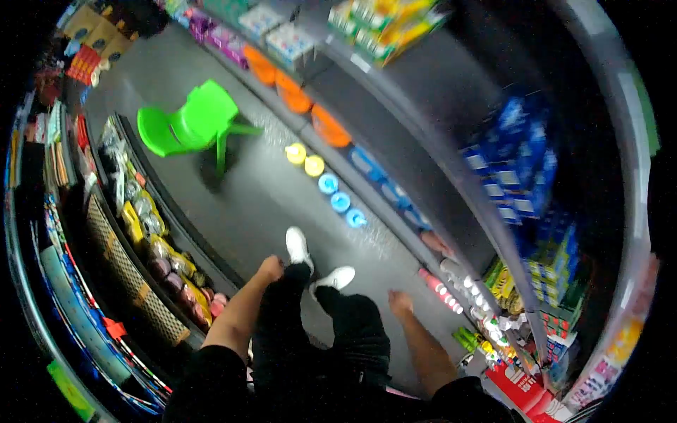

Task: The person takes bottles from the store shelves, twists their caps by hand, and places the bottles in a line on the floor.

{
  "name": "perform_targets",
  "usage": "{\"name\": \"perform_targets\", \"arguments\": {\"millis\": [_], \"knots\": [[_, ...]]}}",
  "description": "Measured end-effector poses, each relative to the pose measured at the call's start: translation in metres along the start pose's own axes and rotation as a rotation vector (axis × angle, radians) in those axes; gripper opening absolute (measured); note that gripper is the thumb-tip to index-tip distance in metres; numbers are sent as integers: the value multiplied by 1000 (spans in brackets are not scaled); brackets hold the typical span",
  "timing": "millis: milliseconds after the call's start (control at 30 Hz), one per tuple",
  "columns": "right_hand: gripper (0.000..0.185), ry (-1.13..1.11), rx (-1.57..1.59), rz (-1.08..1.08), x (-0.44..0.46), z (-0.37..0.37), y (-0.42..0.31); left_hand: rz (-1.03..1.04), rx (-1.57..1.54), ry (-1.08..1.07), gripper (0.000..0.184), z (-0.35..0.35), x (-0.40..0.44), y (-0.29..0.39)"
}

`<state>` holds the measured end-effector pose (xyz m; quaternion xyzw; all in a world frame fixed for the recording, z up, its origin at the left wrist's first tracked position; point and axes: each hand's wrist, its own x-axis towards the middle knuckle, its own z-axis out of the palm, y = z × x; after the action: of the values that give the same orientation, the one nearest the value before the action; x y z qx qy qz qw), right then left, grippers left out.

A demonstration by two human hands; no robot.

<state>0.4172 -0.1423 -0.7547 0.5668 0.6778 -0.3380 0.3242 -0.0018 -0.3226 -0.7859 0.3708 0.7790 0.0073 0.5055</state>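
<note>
Beside my knee, over the grey floor, hangs my left hand [270,268]; its fingers look curled, but they are too small and blurred to make out. My right hand [400,302] hangs over the floor on the other side, away from the shelf, its fingers blurred too. No object shows in either hand. Between the hands are my legs in black trousers and my white shoes [297,244]. Ahead on the floor, along the right shelf's base, stand yellow bottles [314,166] and several blue bottles [340,202].
A green plastic chair [204,116] stands ahead to the left. Packed shelves [159,218] line the left side. The right shelf [395,92] holds green-yellow boxes [381,28], orange items [329,127] and blue packs [518,162]. A red box [522,388] sits at lower right.
</note>
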Motion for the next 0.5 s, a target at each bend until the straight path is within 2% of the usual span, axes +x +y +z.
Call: {"name": "perform_targets", "arguments": {"millis": [33, 100, 167, 200, 267, 333, 400, 467, 500], "knots": [[44, 42, 34, -5, -26, -9, -2, 25, -23, -25, 22, -4, -7, -1], [41, 81, 24, -180, -53, -10, 21, 20, -57, -20, 18, -31, -29, 18], [37, 260, 174, -7, -70, 0, 37, 15, -189, 23, 17, -44, -56, 36], [36, 257, 167, -106, -86, -12, 39, 47, -297, 45, 17, -47, -65, 38], [36, 245, 205, -120, -120, -27, 45, 165, -358, -11, 22, -67, -94, 45], [38, 230, 312, 44, -141, -37, 49, 165, -177, 29, 31, -95, -146, 72], [40, 271, 277, 50, -163, -39, 58, 240, 31, 89, 38, -79, -141, 37], [42, 265, 293, 57, -181, -41, 67, -14, -169, -26, 35, -85, -179, 32], [43, 231, 322, 61, -194, -39, 74, -59, -193, -59, 34, -84, -194, 27]]}}
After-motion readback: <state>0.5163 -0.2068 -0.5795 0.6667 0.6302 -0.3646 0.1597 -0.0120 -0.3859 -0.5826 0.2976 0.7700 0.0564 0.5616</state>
